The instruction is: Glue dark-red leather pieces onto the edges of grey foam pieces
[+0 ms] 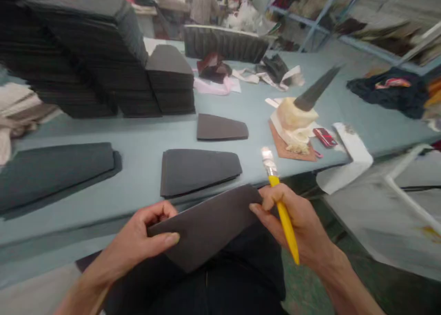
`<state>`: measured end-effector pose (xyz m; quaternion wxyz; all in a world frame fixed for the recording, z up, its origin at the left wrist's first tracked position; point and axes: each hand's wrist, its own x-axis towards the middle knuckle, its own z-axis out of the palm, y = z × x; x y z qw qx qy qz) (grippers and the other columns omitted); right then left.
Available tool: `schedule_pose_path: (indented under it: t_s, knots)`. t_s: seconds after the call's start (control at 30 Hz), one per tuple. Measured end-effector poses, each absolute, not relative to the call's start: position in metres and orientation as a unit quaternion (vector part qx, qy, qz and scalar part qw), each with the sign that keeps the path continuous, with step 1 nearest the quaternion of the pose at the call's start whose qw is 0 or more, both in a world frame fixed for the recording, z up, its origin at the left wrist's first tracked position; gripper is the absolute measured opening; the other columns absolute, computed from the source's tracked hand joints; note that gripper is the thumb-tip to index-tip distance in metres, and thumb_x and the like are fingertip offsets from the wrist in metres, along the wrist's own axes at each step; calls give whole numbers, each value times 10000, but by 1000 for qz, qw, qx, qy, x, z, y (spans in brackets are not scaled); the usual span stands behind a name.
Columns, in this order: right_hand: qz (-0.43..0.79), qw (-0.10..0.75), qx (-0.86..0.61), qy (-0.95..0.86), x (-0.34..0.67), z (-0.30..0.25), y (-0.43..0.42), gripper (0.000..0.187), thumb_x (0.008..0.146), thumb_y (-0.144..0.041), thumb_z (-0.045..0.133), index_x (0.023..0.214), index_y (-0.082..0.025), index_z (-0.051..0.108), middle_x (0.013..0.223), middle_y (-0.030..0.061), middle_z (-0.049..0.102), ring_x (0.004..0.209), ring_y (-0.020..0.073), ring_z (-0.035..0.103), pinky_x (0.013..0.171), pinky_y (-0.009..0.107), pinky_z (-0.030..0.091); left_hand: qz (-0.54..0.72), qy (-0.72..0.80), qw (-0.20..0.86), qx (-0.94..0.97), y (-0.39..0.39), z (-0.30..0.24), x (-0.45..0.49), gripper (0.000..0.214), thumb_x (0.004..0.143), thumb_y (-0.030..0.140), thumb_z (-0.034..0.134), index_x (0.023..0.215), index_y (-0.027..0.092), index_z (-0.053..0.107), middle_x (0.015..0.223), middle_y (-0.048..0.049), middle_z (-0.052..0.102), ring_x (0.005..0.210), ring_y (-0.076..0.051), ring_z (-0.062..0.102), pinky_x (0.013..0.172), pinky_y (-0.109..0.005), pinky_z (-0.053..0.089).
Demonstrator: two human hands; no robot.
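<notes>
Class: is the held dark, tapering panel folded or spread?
Spread: the dark, tapering panel shows one broad face, no visible crease, between the left hand and right hand.

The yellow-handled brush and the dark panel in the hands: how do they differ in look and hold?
The brush is long and narrow, with a bright yellow handle and pale tip; the panel is broad, flat and dark. The brush is in the right hand alone, while the panel is held near one end by the left hand and near the other by the right. Shared: the right hand holds both.
</notes>
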<state>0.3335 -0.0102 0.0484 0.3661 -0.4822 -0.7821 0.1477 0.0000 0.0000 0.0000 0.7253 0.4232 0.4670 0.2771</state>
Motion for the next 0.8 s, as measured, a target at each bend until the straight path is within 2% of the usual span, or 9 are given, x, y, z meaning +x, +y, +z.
schedule_pose_path:
  t_s: [0.1, 0.17, 0.23, 0.33, 0.5, 0.67, 0.8]
  knots:
    - [147, 395, -521, -742, 332, 41, -16, 254, 985, -171, 680, 929, -293, 464, 754, -89, 598, 559, 92, 581, 553, 178, 477, 351, 477, 740, 320, -19, -18, -1, 649, 552, 646, 997, 985, 211, 786, 881, -74, 789, 769, -216, 711, 725, -265, 592]
    - [148, 406, -545, -719, 329, 33, -18, 252, 983, -188, 691, 926, -289, 467, 760, -85, 609, 545, 91, 580, 537, 178, 480, 384, 495, 732, 269, -30, -29, -1, 700, 558, 638, 999, 1085, 221, 802, 982, -104, 819, 853, -257, 754, 807, -311, 624]
    - [150, 411, -561, -703, 326, 23, -19, 250, 980, -211, 704, 911, -283, 475, 789, -73, 635, 585, 94, 627, 571, 174, 515, 396, 515, 722, 238, -40, -35, 1, 683, 585, 593, 1006, 1130, 233, 807, 1035, -111, 829, 883, -260, 772, 818, -311, 632]
    - [152, 406, -572, -697, 321, 11, -20, 241, 981, -235, 712, 895, -275, 490, 823, -61, 663, 638, 92, 678, 604, 161, 541, 410, 546, 703, 197, -52, -36, 7, 664, 590, 547, 1017, 1132, 224, 810, 1073, -128, 831, 939, -283, 787, 854, -338, 648]
    - [158, 401, -580, -691, 316, 4, -21, 230, 984, -231, 708, 898, -269, 498, 830, -62, 681, 616, 73, 672, 590, 137, 534, 445, 581, 673, 110, -74, -35, 25, 665, 584, 516, 1024, 1133, 214, 801, 1086, -136, 831, 1043, -324, 789, 934, -394, 660]
    - [142, 403, -582, -692, 311, 3, -18, 237, 973, -240, 736, 894, -265, 514, 857, -47, 713, 662, 85, 712, 625, 142, 561, 445, 589, 671, 78, -79, -40, 30, 629, 607, 523, 1014, 1107, 208, 799, 999, -120, 831, 975, -309, 794, 934, -419, 666]
    - [113, 401, -586, -695, 310, 2, -12, 231, 978, -276, 743, 897, -259, 527, 855, -37, 727, 687, 98, 735, 638, 151, 573, 443, 624, 630, 134, -66, -29, 25, 559, 578, 570, 1017, 935, 193, 810, 945, -106, 823, 907, -273, 784, 859, -356, 673]
